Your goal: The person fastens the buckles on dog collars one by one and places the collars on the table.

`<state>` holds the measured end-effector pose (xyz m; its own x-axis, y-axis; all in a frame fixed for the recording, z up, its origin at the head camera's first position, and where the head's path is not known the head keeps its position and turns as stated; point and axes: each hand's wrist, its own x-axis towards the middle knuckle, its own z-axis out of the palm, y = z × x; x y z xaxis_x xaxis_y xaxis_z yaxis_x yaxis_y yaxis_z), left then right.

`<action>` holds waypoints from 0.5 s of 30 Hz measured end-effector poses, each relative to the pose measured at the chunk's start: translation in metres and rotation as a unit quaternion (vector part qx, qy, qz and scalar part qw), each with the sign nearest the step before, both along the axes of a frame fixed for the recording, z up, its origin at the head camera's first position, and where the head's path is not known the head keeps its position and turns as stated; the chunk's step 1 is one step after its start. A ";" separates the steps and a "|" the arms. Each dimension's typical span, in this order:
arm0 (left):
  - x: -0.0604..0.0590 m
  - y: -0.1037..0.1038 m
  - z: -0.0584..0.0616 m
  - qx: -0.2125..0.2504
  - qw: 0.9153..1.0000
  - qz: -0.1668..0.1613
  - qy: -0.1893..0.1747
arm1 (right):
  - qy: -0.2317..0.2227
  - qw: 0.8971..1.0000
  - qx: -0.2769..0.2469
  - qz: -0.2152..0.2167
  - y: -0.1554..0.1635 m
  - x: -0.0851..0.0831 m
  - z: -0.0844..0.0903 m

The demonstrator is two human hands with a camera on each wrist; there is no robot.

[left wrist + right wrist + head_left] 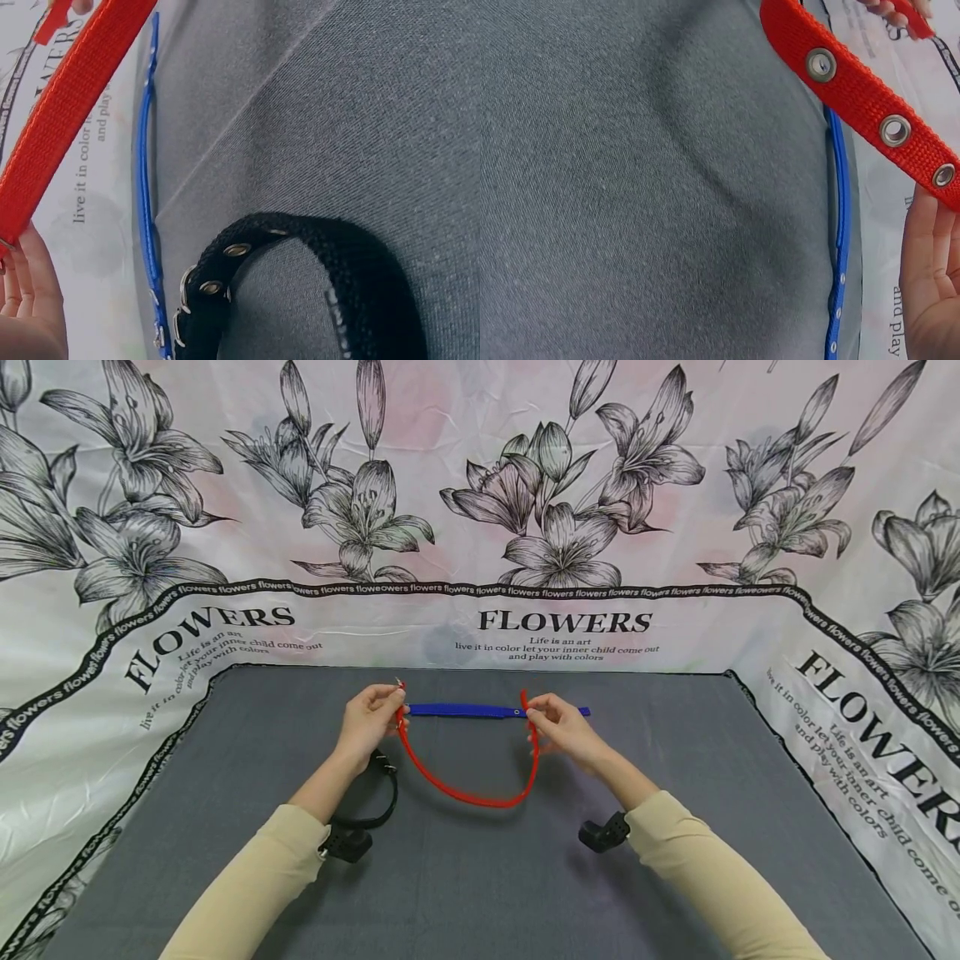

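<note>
Two hands hold one red strap above the grey worktop. Left hand pinches one end, over a black strap; right hand pinches the eyelet end. Behind lies a blue strap. Keeping both pinches firm should stop the sagging loop twisting.

Strap hangs between left hand and right hand; second strap on mat behind; collar under left wrist.
</note>
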<state>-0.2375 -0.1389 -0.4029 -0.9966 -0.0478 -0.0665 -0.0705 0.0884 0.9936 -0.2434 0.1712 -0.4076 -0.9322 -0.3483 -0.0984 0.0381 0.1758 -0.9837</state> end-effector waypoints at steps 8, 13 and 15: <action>0.002 0.009 0.002 -0.010 0.999 -0.043 -0.015 | -0.013 0.999 0.032 0.015 -0.008 0.004 0.000; 0.005 0.019 0.002 -0.030 0.998 -0.058 -0.019 | -0.022 0.998 0.056 0.015 -0.013 0.006 0.001; 0.005 0.022 0.001 -0.038 0.997 -0.063 -0.019 | -0.022 0.998 0.061 0.017 -0.014 0.007 0.002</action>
